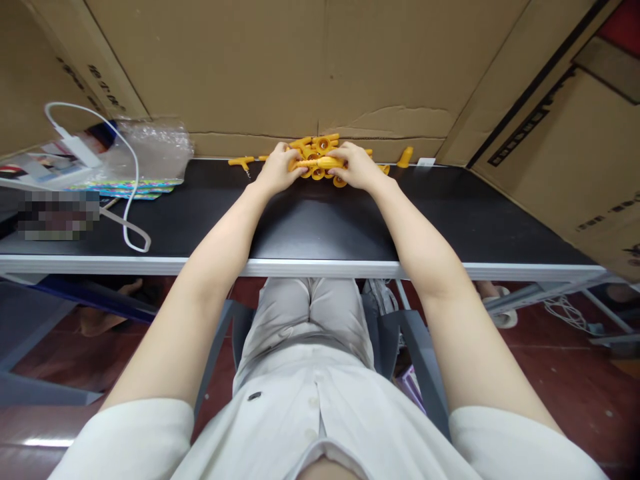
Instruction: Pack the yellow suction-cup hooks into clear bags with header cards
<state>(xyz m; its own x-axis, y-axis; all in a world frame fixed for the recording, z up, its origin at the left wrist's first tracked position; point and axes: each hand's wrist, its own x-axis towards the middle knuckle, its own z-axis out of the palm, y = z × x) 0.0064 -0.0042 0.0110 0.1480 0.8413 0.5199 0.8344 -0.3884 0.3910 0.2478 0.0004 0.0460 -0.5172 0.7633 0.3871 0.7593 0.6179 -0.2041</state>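
Observation:
Over the far edge of the black table, my left hand (280,168) and my right hand (361,167) are closed on the two ends of a yellow corkscrew (323,162), held sideways between them. Its metal part does not show. Around and behind the hands lie several more yellow plastic parts (324,144), some with round open ends facing me. Left of my left hand rests a yellow T-shaped handle (241,162) with a short metal spiral pointing down. To the right, a yellow tapered sleeve (405,157) stands on its own.
Cardboard walls (280,67) close off the back and sides of the black table (320,227). On the left are a clear plastic bag (150,150), colourful printed packets (145,189) and a white cable (136,173). A small white piece (425,162) lies at the back right.

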